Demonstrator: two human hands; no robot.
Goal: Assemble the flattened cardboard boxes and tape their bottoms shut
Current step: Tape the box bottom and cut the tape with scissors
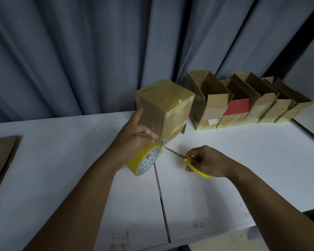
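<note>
Head view. A cardboard box (168,105), assembled and turned so that its taped bottom faces up and toward the camera, stands tilted on the white table (62,160) near the far edge. Shiny yellowish tape bands cross its upper face and run along its edges.

The left hand (137,136) is curled round a tape roll (146,160), yellow with a white core printed with small triangles. The roll is held just below the box's lower near corner. One finger reaches up along the box's left face and appears to steady it, though the contact is hard to make out in the dim light.

The right hand (206,161) grips a pair of scissors (186,158) by the yellow handles, with fingers closed through the loops. The thin blades point left and nearly meet. Their tip lies at the short gap between roll and box, where a strip of tape seems to run.

To the right of the held box, a row of assembled boxes (257,105) stands upright with top flaps open and tape showing along the bases. One of them has a red panel (237,107).

A flattened cardboard sheet (0,156) lies at the table's left edge, well apart from the hands. A seam (160,192) divides the tabletop. A grey-blue curtain (80,51) hangs behind.
</note>
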